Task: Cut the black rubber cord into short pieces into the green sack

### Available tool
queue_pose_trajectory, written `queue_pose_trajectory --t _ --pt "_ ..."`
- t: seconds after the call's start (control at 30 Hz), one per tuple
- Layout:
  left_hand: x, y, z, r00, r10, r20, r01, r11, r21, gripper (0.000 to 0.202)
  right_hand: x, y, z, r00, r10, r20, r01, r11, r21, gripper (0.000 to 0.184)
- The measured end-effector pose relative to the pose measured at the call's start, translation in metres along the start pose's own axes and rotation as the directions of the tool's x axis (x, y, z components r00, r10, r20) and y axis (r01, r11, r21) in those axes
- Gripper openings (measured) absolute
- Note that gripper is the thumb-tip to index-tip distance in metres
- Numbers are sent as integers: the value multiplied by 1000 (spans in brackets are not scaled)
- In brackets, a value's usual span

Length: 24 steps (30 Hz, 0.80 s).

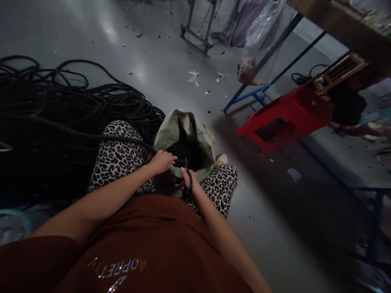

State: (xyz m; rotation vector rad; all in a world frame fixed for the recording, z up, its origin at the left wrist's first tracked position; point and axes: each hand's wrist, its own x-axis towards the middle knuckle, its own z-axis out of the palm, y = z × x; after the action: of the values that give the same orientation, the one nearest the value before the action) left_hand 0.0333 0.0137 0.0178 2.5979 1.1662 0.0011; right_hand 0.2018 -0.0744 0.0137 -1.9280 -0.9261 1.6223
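My left hand (pixel 161 162) is closed round a black rubber cord (pixel 125 139), which runs in from the left across my knee. Just right of it, my right hand (pixel 190 182) grips a pair of scissors (pixel 190 179) by the black handles. The scissors' blades point up toward the cord's end; whether they touch it I cannot make out. Both hands are over the near rim of a pale green woven sack (pixel 205 138) standing between my legs. Inside the sack lie many short black pieces (pixel 183 150), too dark to tell apart.
A large heap of looped black cord (pixel 76 97) covers the floor at left. To the right are a red plastic stool (pixel 290 114) and a table with blue legs (pixel 259 91). Another person (pixel 345 101) is at the far right. White scraps (pixel 193 76) litter the floor.
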Motion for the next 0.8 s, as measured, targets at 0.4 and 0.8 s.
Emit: queue_pose_trajectory --t 0.4,0.8 --pt "0 -8 11 999 -27 36 26 999 23 27 -1 4 1 1000 14 0 -14 994 -108 35" --pt "0 -9 9 996 -74 42 72 996 45 29 -1 -1 -2 997 79 -22 -81 988 -134 48"
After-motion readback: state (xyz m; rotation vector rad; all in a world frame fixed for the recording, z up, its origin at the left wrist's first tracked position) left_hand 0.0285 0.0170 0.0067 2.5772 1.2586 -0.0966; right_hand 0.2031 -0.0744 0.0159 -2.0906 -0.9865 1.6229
